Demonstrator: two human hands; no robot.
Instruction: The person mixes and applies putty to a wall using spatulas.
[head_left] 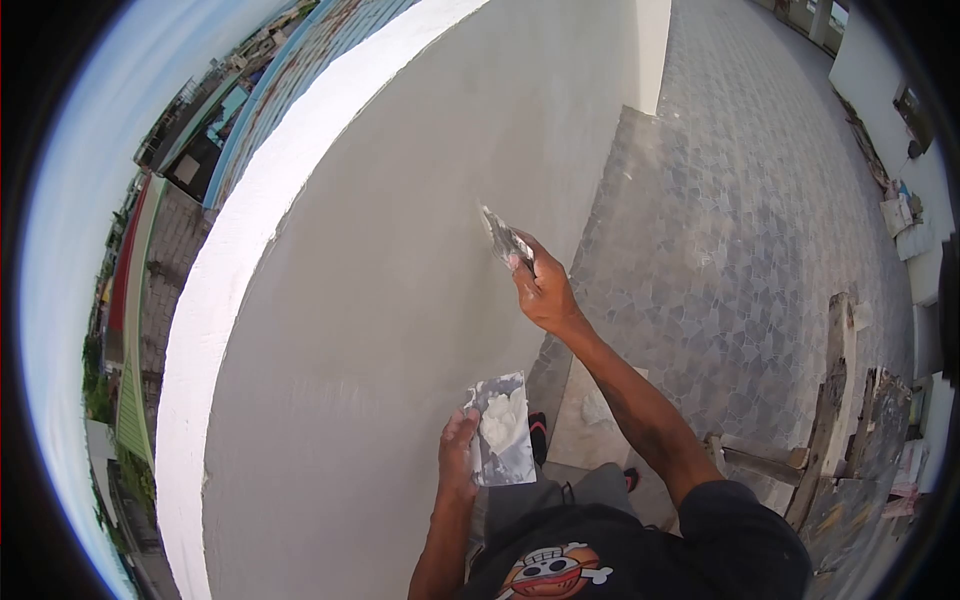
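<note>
My right hand [546, 292] is closed around a putty knife [500, 235], its blade smeared with white and angled up toward the grey wall [400, 260]. My left hand [458, 450] grips the edge of a flat rectangular metal plate [515, 463] at waist height. A lump of white putty [502, 420] sits on that plate. White residue shows on the fingers of both hands. The wall has a smooth grey face, with faint pale streaks [330, 398] low on its left part.
A white-topped ledge [190, 390] caps the wall, with rooftops [265, 110] beyond it. Stone-patterned floor [720, 250] stretches to the right. Rough timber pieces [832, 400] stand at the lower right. A pale board [575, 425] lies by my feet.
</note>
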